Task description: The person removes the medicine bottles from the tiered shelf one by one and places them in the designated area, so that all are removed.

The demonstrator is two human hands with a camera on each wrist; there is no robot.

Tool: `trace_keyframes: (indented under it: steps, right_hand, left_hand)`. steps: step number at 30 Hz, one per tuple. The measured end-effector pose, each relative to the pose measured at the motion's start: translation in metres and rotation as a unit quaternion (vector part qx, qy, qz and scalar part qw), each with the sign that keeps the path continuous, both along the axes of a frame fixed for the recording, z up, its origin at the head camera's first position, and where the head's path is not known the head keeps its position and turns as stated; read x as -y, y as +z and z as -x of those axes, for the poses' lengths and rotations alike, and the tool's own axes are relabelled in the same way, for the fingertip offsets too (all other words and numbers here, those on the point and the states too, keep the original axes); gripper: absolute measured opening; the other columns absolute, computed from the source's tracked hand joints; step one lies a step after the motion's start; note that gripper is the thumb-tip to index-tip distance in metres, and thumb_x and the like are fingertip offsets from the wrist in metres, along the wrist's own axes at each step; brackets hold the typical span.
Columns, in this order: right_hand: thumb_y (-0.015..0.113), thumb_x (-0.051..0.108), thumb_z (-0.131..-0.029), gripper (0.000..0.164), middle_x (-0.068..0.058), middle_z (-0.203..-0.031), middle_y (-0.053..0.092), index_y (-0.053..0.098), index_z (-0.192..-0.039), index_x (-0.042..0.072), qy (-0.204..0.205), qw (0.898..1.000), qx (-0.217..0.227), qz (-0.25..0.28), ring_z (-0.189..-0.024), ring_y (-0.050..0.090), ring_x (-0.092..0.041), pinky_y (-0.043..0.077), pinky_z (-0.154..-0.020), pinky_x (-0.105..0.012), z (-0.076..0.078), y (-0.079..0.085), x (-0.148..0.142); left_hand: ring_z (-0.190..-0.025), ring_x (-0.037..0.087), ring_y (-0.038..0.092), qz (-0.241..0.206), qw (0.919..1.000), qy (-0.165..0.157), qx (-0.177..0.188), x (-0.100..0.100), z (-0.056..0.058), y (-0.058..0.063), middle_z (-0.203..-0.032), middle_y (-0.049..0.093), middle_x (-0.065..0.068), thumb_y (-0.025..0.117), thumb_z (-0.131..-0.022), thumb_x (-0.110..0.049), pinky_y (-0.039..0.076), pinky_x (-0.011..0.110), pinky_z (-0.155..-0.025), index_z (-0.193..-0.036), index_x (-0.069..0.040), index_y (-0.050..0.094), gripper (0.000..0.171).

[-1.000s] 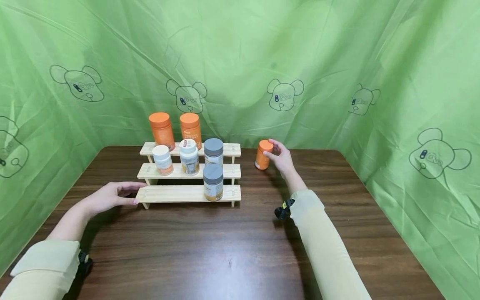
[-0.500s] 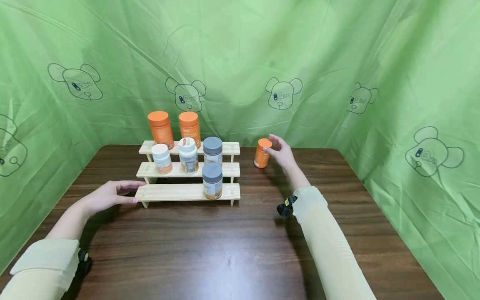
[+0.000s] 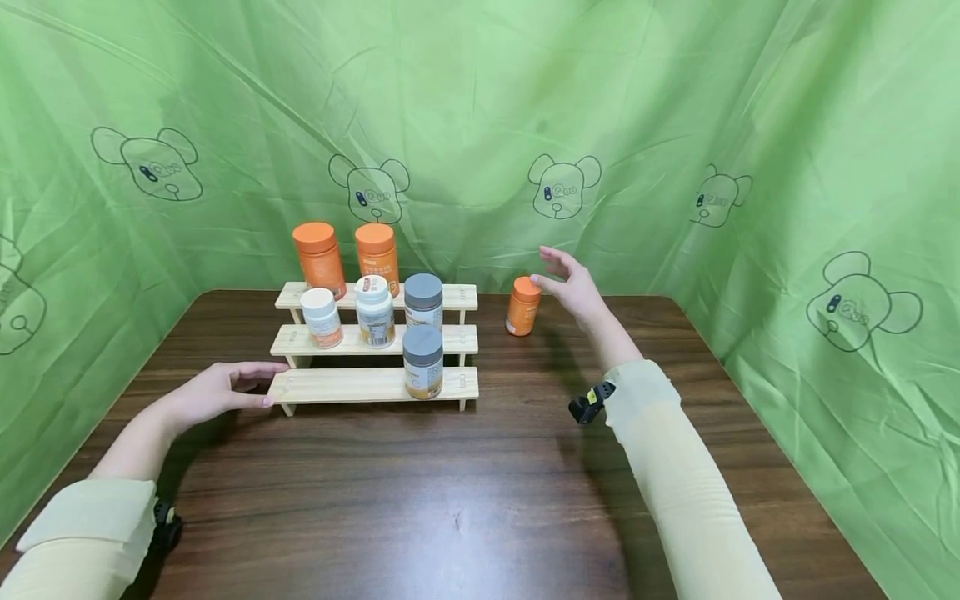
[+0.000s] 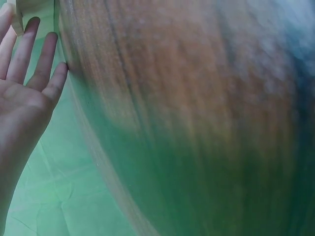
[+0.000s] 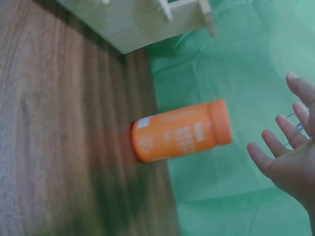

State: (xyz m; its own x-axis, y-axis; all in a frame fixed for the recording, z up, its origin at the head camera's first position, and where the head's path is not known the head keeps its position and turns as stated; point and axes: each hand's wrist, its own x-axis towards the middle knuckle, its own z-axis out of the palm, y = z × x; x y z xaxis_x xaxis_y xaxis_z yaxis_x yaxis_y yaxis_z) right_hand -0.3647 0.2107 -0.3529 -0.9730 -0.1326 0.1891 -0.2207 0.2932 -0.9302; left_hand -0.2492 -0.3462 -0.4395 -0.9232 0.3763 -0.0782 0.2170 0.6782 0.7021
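My left hand (image 3: 213, 393) rests at the left end of a three-tier wooden rack (image 3: 330, 385), thumb at the lowest shelf's front corner. In the left wrist view its fingers (image 4: 43, 64) are extended beside a bit of pale wood. My right hand (image 3: 577, 292) hovers behind and right of a small orange bottle (image 3: 522, 307), fingers spread and holding nothing. This bottle stands upright on the table, right of the rack. In the right wrist view a gap shows between the orange bottle (image 5: 177, 130) and the fingers (image 5: 283, 129).
Two larger orange bottles (image 3: 322, 262) stand on the top shelf. A white jar (image 3: 322, 318), a white bottle (image 3: 375, 315) and a grey-lidded jar (image 3: 423, 296) stand lower. Another grey-lidded jar (image 3: 423, 362) is on the lowest shelf. Green cloth (image 3: 480, 100) encloses the wooden table (image 3: 450, 500).
My right hand has let go of the small orange bottle and drawn up and to the right, its fingers opening. The bottle stays standing. My left hand keeps its place at the rack.
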Motion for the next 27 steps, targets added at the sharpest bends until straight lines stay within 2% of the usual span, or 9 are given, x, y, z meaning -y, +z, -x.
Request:
trace_keyframes:
  steps: [3, 10, 16, 21, 27]
  right_hand:
    - [0.071, 0.017, -0.085, 0.063, -0.009, -0.145, 0.042, 0.043, -0.141, 0.015, 0.01, 1.0, -0.011, -0.004, -0.133, 0.038, -0.028, 0.034, -0.107, -0.046, -0.005, 0.013, 0.005]
    - [0.07, 0.017, -0.086, 0.059, -0.002, -0.144, 0.045, 0.045, -0.14, 0.018, 0.037, 0.999, -0.022, 0.019, -0.13, 0.042, -0.021, 0.032, -0.109, -0.041, -0.017, 0.044, 0.022]
    - [0.068, 0.017, -0.087, 0.061, -0.003, -0.146, 0.042, 0.042, -0.142, 0.018, 0.067, 0.997, -0.028, 0.014, -0.133, 0.039, -0.025, 0.033, -0.109, -0.042, -0.026, 0.073, 0.036]
    - [0.067, 0.016, -0.088, 0.061, -0.004, -0.146, 0.041, 0.041, -0.142, 0.017, 0.09, 0.995, -0.031, 0.006, -0.133, 0.039, -0.022, 0.035, -0.108, -0.04, -0.041, 0.099, 0.051]
    - [0.065, 0.013, -0.088, 0.062, -0.007, -0.147, 0.04, 0.038, -0.144, 0.012, 0.109, 0.993, -0.04, 0.008, -0.132, 0.04, -0.023, 0.035, -0.107, -0.039, -0.052, 0.113, 0.071]
  left_hand:
    - [-0.115, 0.009, 0.052, -0.001, 1.0, -0.001, 0.0, 0.001, 0.0, -0.001, -0.128, 0.059, 0.01, 0.073, -0.082, -0.035, 0.041, 0.019, -0.088, -0.136, -0.019, 0.052, 0.06]
    - [-0.113, 0.005, 0.053, -0.002, 1.0, -0.001, -0.002, 0.0, 0.001, -0.001, -0.127, 0.06, 0.01, 0.073, -0.082, -0.035, 0.041, 0.017, -0.087, -0.135, -0.02, 0.052, 0.059]
    - [-0.115, 0.01, 0.053, -0.003, 1.0, -0.003, 0.0, -0.001, 0.001, 0.002, -0.127, 0.06, 0.009, 0.073, -0.082, -0.035, 0.042, 0.018, -0.088, -0.135, -0.019, 0.053, 0.059]
    - [-0.116, 0.014, 0.053, -0.002, 1.0, -0.002, 0.003, -0.001, 0.0, 0.003, -0.128, 0.059, 0.009, 0.073, -0.082, -0.035, 0.042, 0.018, -0.088, -0.135, -0.018, 0.052, 0.06]
    - [-0.116, 0.015, 0.053, -0.006, 1.0, 0.0, 0.008, -0.002, -0.001, 0.004, -0.128, 0.059, 0.009, 0.073, -0.082, -0.035, 0.042, 0.019, -0.089, -0.135, -0.018, 0.052, 0.06]
